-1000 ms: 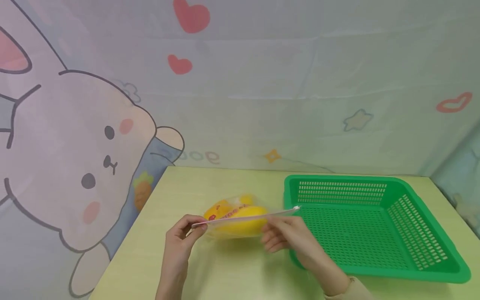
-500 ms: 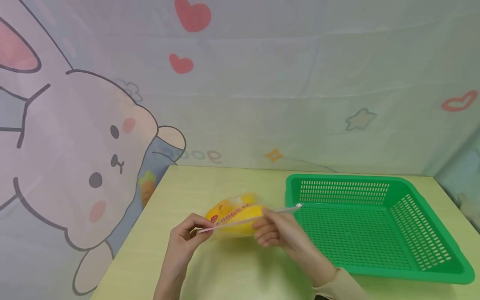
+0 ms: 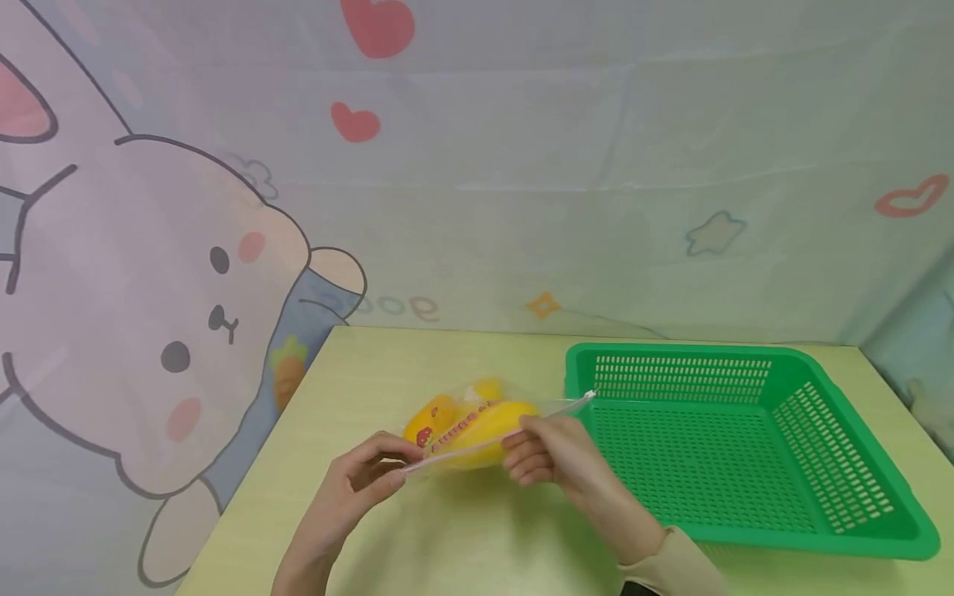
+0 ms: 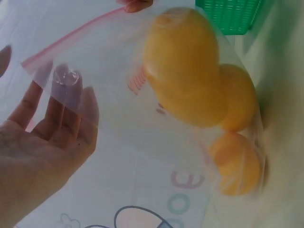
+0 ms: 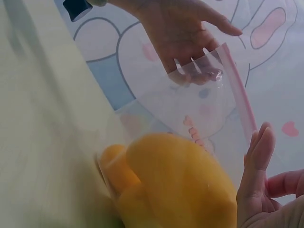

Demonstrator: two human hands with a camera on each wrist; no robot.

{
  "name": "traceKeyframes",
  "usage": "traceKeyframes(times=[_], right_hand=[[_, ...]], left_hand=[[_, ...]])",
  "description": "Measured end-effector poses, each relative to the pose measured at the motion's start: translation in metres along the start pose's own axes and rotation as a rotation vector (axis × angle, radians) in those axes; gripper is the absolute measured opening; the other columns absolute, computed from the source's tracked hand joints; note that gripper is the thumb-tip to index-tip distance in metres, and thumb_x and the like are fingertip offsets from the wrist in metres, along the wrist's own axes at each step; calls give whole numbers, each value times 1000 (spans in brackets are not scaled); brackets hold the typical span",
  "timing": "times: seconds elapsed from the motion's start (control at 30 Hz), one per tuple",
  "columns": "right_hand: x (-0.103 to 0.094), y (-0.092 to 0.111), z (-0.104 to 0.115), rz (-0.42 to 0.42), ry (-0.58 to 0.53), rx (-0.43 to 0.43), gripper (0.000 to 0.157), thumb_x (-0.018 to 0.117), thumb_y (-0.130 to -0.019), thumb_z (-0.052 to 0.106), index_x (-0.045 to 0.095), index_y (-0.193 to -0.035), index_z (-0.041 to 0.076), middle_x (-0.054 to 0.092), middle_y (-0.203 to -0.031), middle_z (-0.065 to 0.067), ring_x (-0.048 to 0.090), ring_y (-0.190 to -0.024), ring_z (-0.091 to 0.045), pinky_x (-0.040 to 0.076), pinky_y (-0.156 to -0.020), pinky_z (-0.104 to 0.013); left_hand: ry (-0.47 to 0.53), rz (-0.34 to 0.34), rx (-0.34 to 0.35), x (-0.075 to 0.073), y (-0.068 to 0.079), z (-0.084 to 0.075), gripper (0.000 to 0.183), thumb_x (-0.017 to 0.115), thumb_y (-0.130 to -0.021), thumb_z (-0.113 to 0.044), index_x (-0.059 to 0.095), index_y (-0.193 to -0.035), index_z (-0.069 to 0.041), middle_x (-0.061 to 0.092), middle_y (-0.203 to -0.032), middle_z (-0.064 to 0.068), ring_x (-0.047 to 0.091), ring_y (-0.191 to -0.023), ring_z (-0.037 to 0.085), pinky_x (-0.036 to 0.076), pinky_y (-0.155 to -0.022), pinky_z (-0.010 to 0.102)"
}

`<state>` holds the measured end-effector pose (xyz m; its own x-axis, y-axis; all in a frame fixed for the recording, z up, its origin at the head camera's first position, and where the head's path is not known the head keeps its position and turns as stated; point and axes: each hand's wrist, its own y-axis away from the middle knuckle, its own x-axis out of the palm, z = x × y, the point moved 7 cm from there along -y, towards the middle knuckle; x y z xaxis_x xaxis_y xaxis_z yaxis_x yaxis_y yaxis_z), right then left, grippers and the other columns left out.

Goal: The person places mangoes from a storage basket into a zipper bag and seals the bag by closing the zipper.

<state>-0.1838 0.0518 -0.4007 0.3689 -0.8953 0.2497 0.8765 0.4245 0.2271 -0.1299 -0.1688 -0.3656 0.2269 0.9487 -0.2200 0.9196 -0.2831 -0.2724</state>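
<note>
A clear plastic zip bag (image 4: 118, 52) with a pink strip along its mouth hangs over the table, slanting up to the right in the head view. Through the film show a large smooth yellow, mango-like piece (image 3: 507, 418) and smaller yellow-orange ones (image 4: 236, 164). My right hand (image 3: 562, 459) pinches the strip between thumb and fingers near its right part. At the other end, my left hand (image 3: 346, 488) touches the bag; its fairly straight fingers (image 4: 57, 116) lie behind the film, the thumb standing apart. Red print marks the bag.
A green perforated plastic basket (image 3: 850, 542) stands to the right on the pale yellow table (image 3: 373, 372); nothing shows in it. Behind the table hangs a cloth backdrop (image 3: 522, 207) printed with a rabbit, hearts and stars.
My left hand has loosened its pinch on the strip's left end; its thumb has moved away from the fingers. The strip now slopes more steeply. My right hand has slid left along it.
</note>
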Motion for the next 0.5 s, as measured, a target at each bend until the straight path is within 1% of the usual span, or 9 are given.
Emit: traceKeyframes(times=[0.03, 0.1, 0.13, 0.23, 0.27, 0.3, 0.4, 0.43, 0.5], right_hand=[[0, 1, 0, -3, 8, 0, 39, 44, -99, 19, 62, -100, -16, 69, -63, 2, 64, -52, -5, 54, -53, -19], [-1, 1, 0, -10, 24, 1, 39, 45, -99, 19, 62, -99, -15, 69, -62, 2, 64, -52, -5, 54, -53, -19], [-1, 2, 1, -12, 33, 1, 38, 45, -98, 19, 63, -99, -15, 69, -62, 2, 64, -52, -5, 54, -53, -20], [-1, 2, 2, -19, 66, 0, 37, 45, -97, 18, 63, -97, -14, 68, -62, 1, 64, -51, -6, 54, -52, -20], [-1, 3, 2, -20, 82, -1, 37, 45, -97, 18, 64, -97, -14, 68, -61, 1, 64, -51, -6, 54, -52, -20], [-1, 3, 3, -22, 99, -3, 37, 46, -97, 18, 64, -96, -14, 68, -61, 1, 64, -51, -6, 54, -52, -21], [-2, 3, 5, -30, 157, -12, 36, 46, -96, 17, 64, -94, -15, 67, -60, 1, 63, -50, -7, 54, -52, -22], [-3, 3, 6, -32, 178, -14, 37, 46, -96, 17, 64, -94, -15, 67, -60, 1, 63, -50, -7, 55, -51, -23], [-4, 3, 7, -40, 214, -17, 37, 46, -95, 17, 64, -94, -16, 67, -59, 1, 63, -49, -7, 55, -51, -23]], left_hand=[[-13, -3, -19, -2, 0, 2, 21, 49, -98, -6, 61, -114, 1, 65, -108, -3, 61, -103, 11, 49, -89, 27], [-59, -41, -68, -8, -2, 6, 24, 46, -101, -14, 63, -112, -1, 66, -106, -2, 61, -103, 11, 49, -90, 26], [-85, -68, -107, -11, -3, 9, 26, 46, -102, -19, 64, -111, -3, 66, -105, -2, 61, -103, 11, 49, -91, 25], [-175, -130, -184, -21, -9, 19, 29, 50, -100, -29, 66, -110, -7, 67, -108, 2, 61, -104, 15, 50, -91, 24], [-210, -142, -196, -24, -12, 23, 28, 51, -99, -31, 66, -110, -9, 67, -110, 3, 60, -106, 16, 50, -92, 25], [-245, -147, -203, -27, -15, 26, 28, 53, -98, -31, 66, -112, -11, 66, -113, 4, 60, -108, 17, 50, -92, 26], [-349, -149, -188, -33, -23, 38, 24, 55, -97, -29, 64, -117, -17, 64, -121, 3, 57, -116, 20, 49, -95, 32], [-378, -144, -173, -35, -26, 42, 24, 56, -97, -27, 63, -118, -18, 63, -123, 3, 57, -118, 22, 49, -96, 34], [-404, -127, -131, -36, -31, 50, 27, 56, -97, -22, 62, -122, -16, 62, -126, 5, 56, -121, 26, 48, -98, 41]])
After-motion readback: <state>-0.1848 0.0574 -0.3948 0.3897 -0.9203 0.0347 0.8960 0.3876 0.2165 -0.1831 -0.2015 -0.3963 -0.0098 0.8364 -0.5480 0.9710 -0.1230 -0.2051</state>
